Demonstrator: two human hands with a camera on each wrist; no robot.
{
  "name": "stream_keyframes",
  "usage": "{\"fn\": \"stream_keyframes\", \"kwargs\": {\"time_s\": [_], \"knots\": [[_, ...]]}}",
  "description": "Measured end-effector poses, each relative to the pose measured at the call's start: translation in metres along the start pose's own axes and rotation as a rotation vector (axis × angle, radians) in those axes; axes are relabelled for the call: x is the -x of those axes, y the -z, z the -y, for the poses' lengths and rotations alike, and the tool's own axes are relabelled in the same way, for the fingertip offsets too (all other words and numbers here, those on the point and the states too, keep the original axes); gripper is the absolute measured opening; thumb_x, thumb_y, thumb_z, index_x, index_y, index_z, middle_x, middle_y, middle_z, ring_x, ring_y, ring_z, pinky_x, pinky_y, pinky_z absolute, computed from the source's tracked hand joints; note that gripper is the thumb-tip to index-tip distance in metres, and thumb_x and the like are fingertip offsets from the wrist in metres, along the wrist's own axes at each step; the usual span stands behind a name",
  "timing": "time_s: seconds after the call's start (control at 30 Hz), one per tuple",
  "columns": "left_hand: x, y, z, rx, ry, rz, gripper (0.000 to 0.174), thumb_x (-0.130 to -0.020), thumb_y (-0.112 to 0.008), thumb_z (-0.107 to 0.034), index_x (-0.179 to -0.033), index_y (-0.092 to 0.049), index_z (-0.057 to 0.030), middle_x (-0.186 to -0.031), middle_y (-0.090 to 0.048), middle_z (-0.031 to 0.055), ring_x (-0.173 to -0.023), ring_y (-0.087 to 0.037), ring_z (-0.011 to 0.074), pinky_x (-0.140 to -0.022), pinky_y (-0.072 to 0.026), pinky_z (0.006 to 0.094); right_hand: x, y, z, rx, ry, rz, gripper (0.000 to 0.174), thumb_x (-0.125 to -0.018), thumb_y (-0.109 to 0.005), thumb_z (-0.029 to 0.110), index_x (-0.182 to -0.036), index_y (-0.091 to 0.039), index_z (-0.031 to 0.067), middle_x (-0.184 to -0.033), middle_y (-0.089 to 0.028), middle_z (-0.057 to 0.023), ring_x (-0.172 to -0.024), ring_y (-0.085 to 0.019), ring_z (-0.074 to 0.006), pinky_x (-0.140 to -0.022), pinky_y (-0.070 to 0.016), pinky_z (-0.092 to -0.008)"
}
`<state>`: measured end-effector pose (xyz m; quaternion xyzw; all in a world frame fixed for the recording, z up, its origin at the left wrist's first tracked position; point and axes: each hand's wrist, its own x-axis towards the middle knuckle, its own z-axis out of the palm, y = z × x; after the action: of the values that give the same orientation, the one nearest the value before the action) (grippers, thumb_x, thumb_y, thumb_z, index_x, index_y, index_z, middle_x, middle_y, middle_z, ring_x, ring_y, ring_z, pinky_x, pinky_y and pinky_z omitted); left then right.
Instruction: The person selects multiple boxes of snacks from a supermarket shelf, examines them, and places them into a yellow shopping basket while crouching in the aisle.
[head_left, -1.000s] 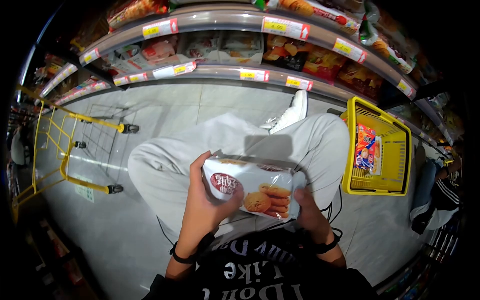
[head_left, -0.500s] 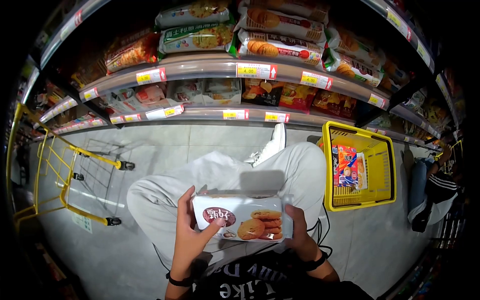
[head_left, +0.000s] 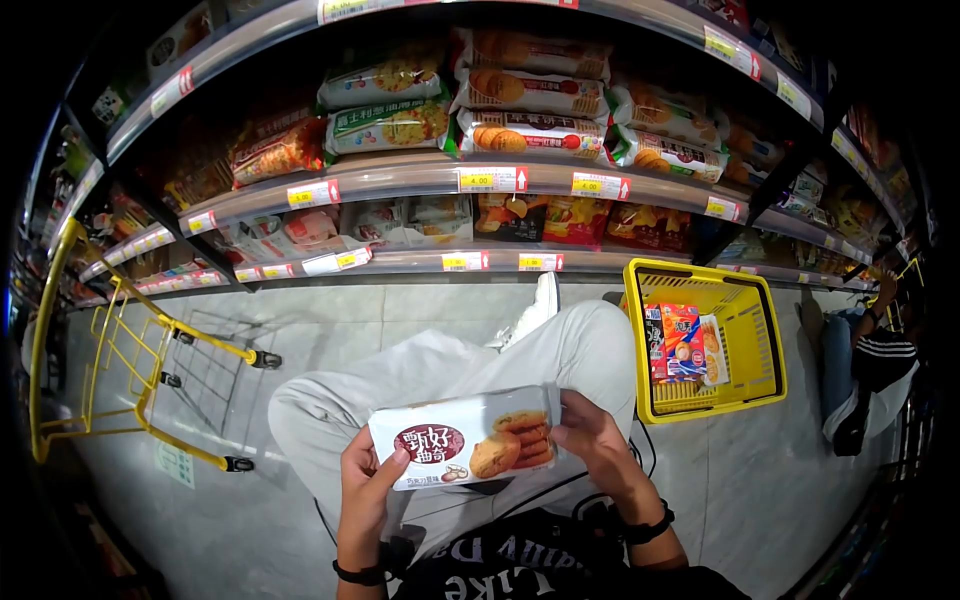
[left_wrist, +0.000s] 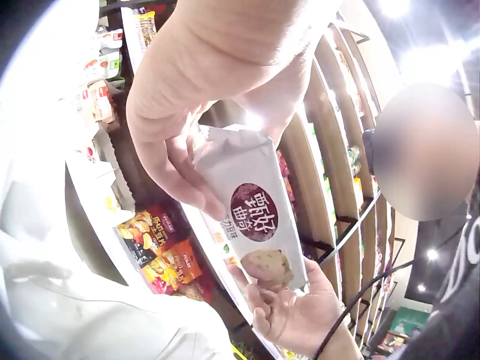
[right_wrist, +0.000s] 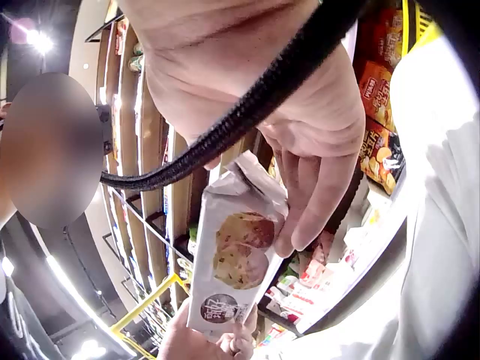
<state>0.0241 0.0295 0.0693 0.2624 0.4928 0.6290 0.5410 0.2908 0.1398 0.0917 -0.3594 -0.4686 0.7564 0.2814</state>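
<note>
A white cookie packet [head_left: 465, 437] with a dark red oval label and a picture of cookies is held over the lap. The left hand [head_left: 366, 487] grips its left end, thumb on the front face. At the packet's other end the right hand [head_left: 603, 450] pinches it between thumb and fingers. In the left wrist view the packet [left_wrist: 251, 202] hangs from the left hand [left_wrist: 217, 97], with the right hand [left_wrist: 304, 315] at its far end. The right wrist view shows the packet's [right_wrist: 238, 247] crumpled end by the right hand [right_wrist: 300, 150].
A yellow basket [head_left: 709, 409] holding boxes stands on the floor to the right. A yellow cart [head_left: 130, 410] is at the left. Shelves [head_left: 400, 181] of packaged biscuits run across the front. Crossed legs [head_left: 350, 380] lie under the packet; another person [head_left: 872, 380] is at far right.
The head view has tilted up, showing more shelf. The packet has turned so its front faces the camera more squarely, and both hands still hold its ends.
</note>
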Motion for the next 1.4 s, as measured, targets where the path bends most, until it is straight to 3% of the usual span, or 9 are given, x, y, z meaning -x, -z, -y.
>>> {"fn": "stream_keyframes", "kwargs": {"time_s": [0.1,0.27,0.37,0.6,0.67,0.87,1.0,1.07,1.4], "knots": [[0.003,-0.005,-0.001,-0.006,-0.036,-0.036,0.040,-0.094,-0.066,-0.004,-0.131,-0.057,0.0074,-0.116,-0.072,0.0136,-0.103,-0.069,0.0149,-0.091,-0.0543,0.0288,0.004,-0.003,0.006,0.099,0.054,-0.021,0.067,-0.093,-0.073,0.007,-0.150,-0.040,-0.0016,-0.135,-0.062,-0.0155,-0.123,-0.061,-0.0230,-0.104,-0.0481,-0.0355],[0.008,-0.001,0.006,-0.013,-0.068,0.007,0.043,-0.093,-0.069,-0.008,-0.131,-0.055,0.0073,-0.117,-0.071,0.0143,-0.104,-0.068,0.0153,-0.091,-0.0531,0.0283,0.011,-0.007,0.002,0.436,0.208,0.010,0.084,-0.083,-0.086,0.015,-0.150,-0.037,0.0035,-0.131,-0.064,-0.0171,-0.119,-0.066,-0.0253,-0.103,-0.0513,-0.0388],[0.013,0.004,0.008,0.036,-0.081,0.068,0.047,-0.091,-0.071,-0.013,-0.130,-0.054,0.0077,-0.117,-0.070,0.0143,-0.103,-0.068,0.0153,-0.090,-0.0526,0.0278,0.016,-0.011,0.005,0.618,0.335,-0.033,0.087,-0.082,-0.087,0.017,-0.150,-0.035,0.0029,-0.130,-0.065,-0.0183,-0.117,-0.067,-0.0265,-0.102,-0.0522,-0.0396],[0.028,0.000,0.003,-0.028,-0.137,0.070,0.050,-0.089,-0.070,-0.018,-0.129,-0.055,0.0083,-0.113,-0.071,0.0135,-0.100,-0.068,0.0146,-0.089,-0.0513,0.0272,0.033,-0.013,0.007,0.631,0.361,-0.019,0.096,-0.080,-0.088,0.017,-0.154,-0.028,-0.0008,-0.132,-0.063,-0.0211,-0.124,-0.064,-0.0307,-0.105,-0.0500,-0.0381],[0.034,-0.003,-0.001,-0.052,-0.137,0.048,0.049,-0.090,-0.070,-0.020,-0.128,-0.056,0.0083,-0.112,-0.072,0.0134,-0.100,-0.067,0.0144,-0.089,-0.0504,0.0267,0.037,-0.014,0.014,0.617,0.182,-0.014,0.106,-0.072,-0.094,0.016,-0.154,-0.029,-0.0020,-0.138,-0.060,-0.0187,-0.127,-0.060,-0.0265,-0.109,-0.0472,-0.0381],[0.043,-0.013,-0.005,-0.069,-0.155,0.035,0.044,-0.091,-0.068,-0.018,-0.125,-0.058,0.0084,-0.111,-0.072,0.0137,-0.100,-0.067,0.0151,-0.090,-0.0498,0.0267,0.051,-0.010,0.016,0.490,0.281,-0.031,0.116,-0.070,-0.094,0.014,-0.159,-0.022,-0.0016,-0.144,-0.056,-0.0214,-0.131,-0.057,-0.0274,-0.112,-0.0447,-0.0389],[0.047,-0.017,0.001,-0.116,-0.099,0.026,0.041,-0.094,-0.066,-0.016,-0.125,-0.059,0.0080,-0.112,-0.072,0.0141,-0.100,-0.067,0.0151,-0.090,-0.0500,0.0272,0.058,-0.002,0.023,0.533,0.244,-0.033,0.117,-0.069,-0.094,0.011,-0.160,-0.021,-0.0008,-0.143,-0.057,-0.0217,-0.131,-0.057,-0.0279,-0.113,-0.0439,-0.0397],[0.048,-0.020,0.001,-0.105,-0.081,0.056,0.038,-0.096,-0.065,-0.015,-0.127,-0.059,0.0076,-0.113,-0.073,0.0142,-0.100,-0.068,0.0147,-0.091,-0.0502,0.0276,0.060,0.005,0.023,0.655,0.226,-0.020,0.114,-0.071,-0.093,0.016,-0.160,-0.023,0.0024,-0.139,-0.060,-0.0235,-0.125,-0.063,-0.0337,-0.102,-0.0523,-0.0390],[0.030,-0.020,0.005,-0.073,0.008,0.119,0.039,-0.098,-0.065,-0.014,-0.130,-0.057,0.0078,-0.116,-0.072,0.0139,-0.103,-0.067,0.0143,-0.093,-0.0508,0.0282,0.047,0.014,0.013,0.616,0.240,-0.098,0.098,-0.071,-0.094,0.017,-0.152,-0.040,0.0106,-0.126,-0.065,-0.0189,-0.116,-0.066,-0.0302,-0.098,-0.0546,-0.0407]]}}
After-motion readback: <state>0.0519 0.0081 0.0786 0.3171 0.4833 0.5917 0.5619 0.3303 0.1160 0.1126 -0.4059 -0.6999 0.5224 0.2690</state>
